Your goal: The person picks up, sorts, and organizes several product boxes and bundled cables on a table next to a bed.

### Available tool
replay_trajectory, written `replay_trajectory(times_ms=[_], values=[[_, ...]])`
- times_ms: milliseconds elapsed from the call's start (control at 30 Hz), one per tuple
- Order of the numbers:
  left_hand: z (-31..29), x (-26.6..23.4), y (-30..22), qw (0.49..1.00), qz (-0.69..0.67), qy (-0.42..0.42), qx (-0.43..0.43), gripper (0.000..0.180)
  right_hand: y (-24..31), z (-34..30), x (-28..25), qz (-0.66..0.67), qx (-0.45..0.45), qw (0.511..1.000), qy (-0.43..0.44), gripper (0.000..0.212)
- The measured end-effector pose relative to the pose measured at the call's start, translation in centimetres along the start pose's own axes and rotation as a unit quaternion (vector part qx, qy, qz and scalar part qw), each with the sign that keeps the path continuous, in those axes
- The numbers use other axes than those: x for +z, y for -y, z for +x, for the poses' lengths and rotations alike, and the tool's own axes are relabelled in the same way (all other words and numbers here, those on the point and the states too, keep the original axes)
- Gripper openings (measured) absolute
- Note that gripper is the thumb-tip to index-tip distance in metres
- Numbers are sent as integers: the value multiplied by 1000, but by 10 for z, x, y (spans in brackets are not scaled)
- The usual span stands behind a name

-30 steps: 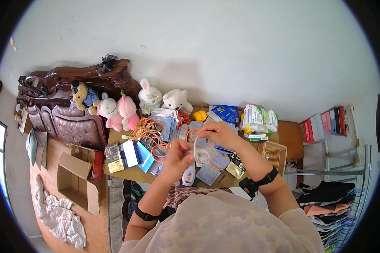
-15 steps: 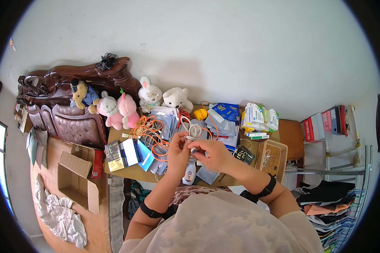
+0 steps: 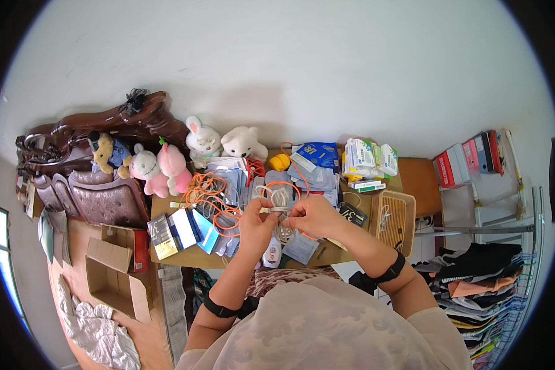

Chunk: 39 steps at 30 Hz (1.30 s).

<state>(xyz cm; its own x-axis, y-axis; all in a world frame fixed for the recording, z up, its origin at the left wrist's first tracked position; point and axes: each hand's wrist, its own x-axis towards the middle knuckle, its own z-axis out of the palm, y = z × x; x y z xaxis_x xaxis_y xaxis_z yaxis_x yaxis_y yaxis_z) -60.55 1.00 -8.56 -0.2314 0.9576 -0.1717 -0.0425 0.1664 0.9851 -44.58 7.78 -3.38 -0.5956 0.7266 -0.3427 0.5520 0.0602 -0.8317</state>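
A white cable (image 3: 280, 197), gathered into a coil, is held up over the middle of the table (image 3: 188, 256), its loops standing out above and below the fingers. The left hand (image 3: 258, 225) pinches the bundle at its waist between thumb and curled fingers. The right hand (image 3: 317, 217) meets it there from the other side, thumb and fingertips nearly closed on the same cable (its very end is too small to make out).

Just below the hands stands or lies a white bottle (image 3: 272, 254), I cannot tell which, with a grey packet (image 3: 301, 248) to its right. To the left sprawls a tangle of orange cord (image 3: 203, 191), and nearer the table's left end are a light blue box (image 3: 206, 232) and a black-and-gold box (image 3: 163, 237).

Behind, a blue package (image 3: 319, 155) lies beside a yellow object (image 3: 280, 162); white packs (image 3: 362, 156) are piled farther right, near a tan basket (image 3: 396, 195). A white plush rabbit (image 3: 203, 142) and a white plush bear (image 3: 244, 143) sit side by side against the wall.
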Motion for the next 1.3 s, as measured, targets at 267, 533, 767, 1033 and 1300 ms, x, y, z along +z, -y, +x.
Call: replay_trajectory(times_ms=[267, 533, 767, 1033, 1300], values=[[0, 14, -26, 981, 177, 65, -38, 20, -24, -6, 1, -18, 6, 996, -91, 29], [9, 46, -18, 973, 175, 83, 123, 25, -65, -16, -6, 440, 72, 892, -76, 21], [8, 83, 1, 953, 250, 80, 152, 22, -93, -39, -15, 634, -10, 773, -39, 25], [8, 166, 28, 901, 321, 263, 123, 38, -182, -67, -41, 393, 27, 896, -206, 26], [38, 141, 131, 867, 377, 326, -10, 36, -308, -107, -83, -185, 334, 889, -254, 42]])
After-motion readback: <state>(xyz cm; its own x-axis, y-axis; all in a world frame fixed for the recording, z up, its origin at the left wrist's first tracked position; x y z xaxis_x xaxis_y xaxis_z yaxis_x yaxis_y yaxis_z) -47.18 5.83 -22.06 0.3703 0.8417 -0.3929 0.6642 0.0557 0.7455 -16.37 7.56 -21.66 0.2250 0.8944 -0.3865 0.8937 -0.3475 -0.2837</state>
